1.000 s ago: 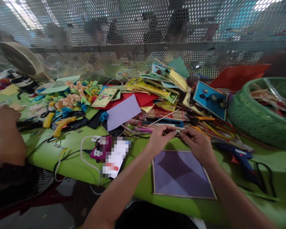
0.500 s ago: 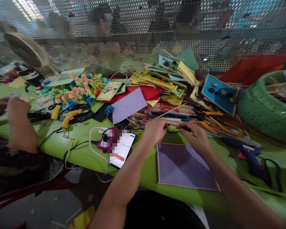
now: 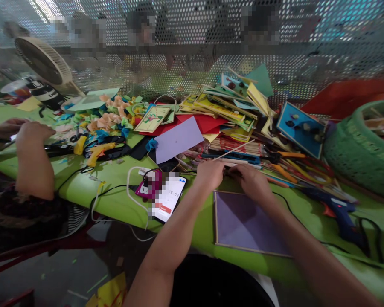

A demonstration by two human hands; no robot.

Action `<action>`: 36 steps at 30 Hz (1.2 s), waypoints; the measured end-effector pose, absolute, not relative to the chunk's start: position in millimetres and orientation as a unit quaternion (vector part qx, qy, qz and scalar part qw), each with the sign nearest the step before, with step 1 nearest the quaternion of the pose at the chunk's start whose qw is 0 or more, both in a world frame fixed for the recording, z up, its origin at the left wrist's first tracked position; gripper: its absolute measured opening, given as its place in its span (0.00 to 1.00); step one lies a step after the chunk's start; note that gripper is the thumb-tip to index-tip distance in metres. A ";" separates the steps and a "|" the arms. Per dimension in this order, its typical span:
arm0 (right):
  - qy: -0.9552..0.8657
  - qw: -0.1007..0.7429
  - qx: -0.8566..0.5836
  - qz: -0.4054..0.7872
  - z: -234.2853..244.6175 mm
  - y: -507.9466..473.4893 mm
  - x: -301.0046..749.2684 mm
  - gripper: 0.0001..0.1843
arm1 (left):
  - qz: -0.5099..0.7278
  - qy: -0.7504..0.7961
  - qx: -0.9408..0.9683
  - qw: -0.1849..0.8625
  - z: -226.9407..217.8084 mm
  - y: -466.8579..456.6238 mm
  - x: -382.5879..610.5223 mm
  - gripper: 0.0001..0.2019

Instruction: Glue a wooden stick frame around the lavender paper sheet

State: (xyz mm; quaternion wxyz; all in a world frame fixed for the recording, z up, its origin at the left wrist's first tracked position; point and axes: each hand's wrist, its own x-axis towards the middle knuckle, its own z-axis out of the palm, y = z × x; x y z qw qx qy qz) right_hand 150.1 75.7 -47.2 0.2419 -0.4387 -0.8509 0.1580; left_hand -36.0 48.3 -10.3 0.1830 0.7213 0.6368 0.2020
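Note:
My left hand [image 3: 210, 175] is closed, its fingertips pinched together above the near edge of the tool pile. A thin pale wooden stick [image 3: 235, 150] slants up to the right from behind it; whether the fingers grip this stick is hidden. My right hand [image 3: 252, 181] is closed too, its fingertips almost meeting the left ones. Whatever lies between them is too small to make out. Just below the hands lies a purple panel [image 3: 243, 226] edged with thin wooden strips, its right part covered by my right forearm.
A lit phone [image 3: 169, 198] and a pink socket block [image 3: 149, 185] sit to the left. A blue glue gun [image 3: 342, 217] and a green basket [image 3: 360, 145] are at the right. Stacked cards [image 3: 217, 108] fill the back. At far left, another person's hand [image 3: 35, 130] works.
My right hand has moved left, so its fingertips are closer to my left hand's. The whole view has shifted slightly. At far left, the other person's hands have moved a little.

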 end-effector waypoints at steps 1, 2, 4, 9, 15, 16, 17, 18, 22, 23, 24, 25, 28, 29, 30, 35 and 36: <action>-0.850 0.242 -0.439 0.161 -46.7 75.3 149.9 0.11 | 0.219 0.636 0.714 0.195 -12.4 48.7 -35.9 0.08; -0.849 0.242 -0.439 0.164 -46.2 75.1 149.4 0.11 | 0.234 0.635 0.707 0.207 -14.3 49.0 -35.7 0.08; -0.845 0.247 -0.440 0.175 -45.7 75.5 148.4 0.11 | 0.255 0.632 0.696 0.224 -17.1 48.9 -35.0 0.08; -0.815 0.284 -0.450 0.230 -43.4 79.9 154.3 0.13 | 0.275 0.640 0.687 0.207 -12.9 46.0 -31.5 0.08; -0.684 0.362 -0.446 0.450 -28.0 74.5 168.1 0.23 | 0.400 0.521 0.642 0.395 -10.2 49.6 -19.9 0.10; -0.643 0.380 -0.443 0.496 -25.2 72.8 168.9 0.24 | 0.432 0.474 0.615 0.458 -12.8 51.2 -17.1 0.10; -0.609 0.395 -0.441 0.527 -22.7 71.4 169.3 0.24 | 0.459 0.432 0.585 0.509 -15.9 52.6 -14.3 0.11; -0.587 0.407 -0.442 0.542 -20.6 70.3 169.4 0.25 | 0.482 0.402 0.555 0.546 -19.2 53.9 -11.6 0.13; -0.569 0.420 -0.454 0.543 -16.9 68.9 169.6 0.25 | 0.524 0.379 0.474 0.597 -28.7 56.4 -4.7 0.20; -0.574 0.418 -0.456 0.536 -16.6 68.9 169.8 0.25 | 0.528 0.382 0.462 0.602 -29.6 56.4 -3.8 0.22; -0.581 0.416 -0.458 0.529 -16.5 68.9 170.0 0.26 | 0.530 0.384 0.452 0.606 -29.9 56.2 -3.1 0.23; -0.586 0.415 -0.459 0.523 -16.3 68.8 170.2 0.26 | 0.533 0.384 0.443 0.610 -29.7 55.9 -2.5 0.23; -0.587 0.417 -0.459 0.520 -15.8 68.3 170.0 0.26 | 0.548 0.380 0.420 0.616 -26.9 54.1 -0.7 0.24; -0.585 0.418 -0.458 0.523 -15.8 68.2 169.8 0.25 | 0.552 0.376 0.416 0.617 -25.7 53.4 0.1 0.24; -0.582 0.419 -0.458 0.526 -15.9 68.2 169.4 0.25 | 0.556 0.372 0.414 0.618 -24.6 52.7 0.9 0.23; -0.586 0.416 -0.468 0.515 -17.4 68.1 169.2 0.25 | 0.568 0.359 0.400 0.624 -23.3 50.8 5.3 0.21; -0.603 0.411 -0.473 0.494 -17.7 67.9 169.9 0.25 | 0.569 0.360 0.396 0.624 -24.2 50.8 6.2 0.21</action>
